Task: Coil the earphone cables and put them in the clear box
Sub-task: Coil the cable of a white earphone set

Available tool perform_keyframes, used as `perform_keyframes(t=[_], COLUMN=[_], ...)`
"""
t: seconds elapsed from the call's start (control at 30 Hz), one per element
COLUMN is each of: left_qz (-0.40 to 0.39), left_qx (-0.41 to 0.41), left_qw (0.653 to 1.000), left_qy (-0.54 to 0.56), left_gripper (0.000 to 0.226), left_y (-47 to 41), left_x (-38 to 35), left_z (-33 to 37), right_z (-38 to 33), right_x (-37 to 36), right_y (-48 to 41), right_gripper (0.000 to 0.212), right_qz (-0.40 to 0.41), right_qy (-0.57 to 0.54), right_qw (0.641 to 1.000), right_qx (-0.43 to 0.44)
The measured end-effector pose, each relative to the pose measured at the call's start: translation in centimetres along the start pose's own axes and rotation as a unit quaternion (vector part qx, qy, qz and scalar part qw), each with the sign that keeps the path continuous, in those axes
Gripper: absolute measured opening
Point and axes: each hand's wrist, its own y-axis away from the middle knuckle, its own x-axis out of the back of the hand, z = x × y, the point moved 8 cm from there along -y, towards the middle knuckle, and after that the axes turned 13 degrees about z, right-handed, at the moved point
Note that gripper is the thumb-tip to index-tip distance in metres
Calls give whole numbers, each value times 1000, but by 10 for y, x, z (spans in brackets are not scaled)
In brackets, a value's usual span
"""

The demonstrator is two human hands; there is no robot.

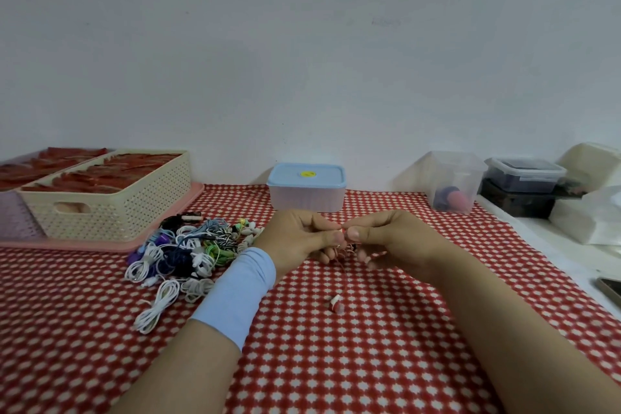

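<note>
Cream basket [134, 212] on pink tray [84, 244], checked cloth [336, 363]

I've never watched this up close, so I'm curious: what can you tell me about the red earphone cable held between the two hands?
The red earphone cable is thin and looks rubbery, red with white. The left hand and right hand pinch it between thumbs and fingers, above the checked tablecloth. A few small loops bunch under the fingers. One strand hangs down to a red-and-white earbud, which appears to rest on the cloth. No plug can be seen.
</note>
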Motion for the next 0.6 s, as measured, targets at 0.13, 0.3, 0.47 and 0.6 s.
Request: perform_keyframes(t=[0.13, 0.3, 0.47, 0.6], left_qz=[-11, 24, 30, 38], left_qx=[-33, -52, -48, -50], left_qw=[997, 997, 997, 997], left_qy=[-63, -52, -44, -38], left_gripper=[9, 13, 11, 11], left_y=[2, -1, -2, -3], left_x=[-2, -2, -2, -2], left_z=[3, 2, 1, 1], right_z=[15, 5, -5, -9], right_x=[-1, 4, 6, 5], right_y=[-2, -2, 1, 2], right_gripper=[28, 19, 14, 11], right_qz=[-7, 36, 32, 57], right_qy=[26, 8, 39, 26], right_qw=[997, 999, 998, 996], right_qx=[-72, -25, 28, 61])
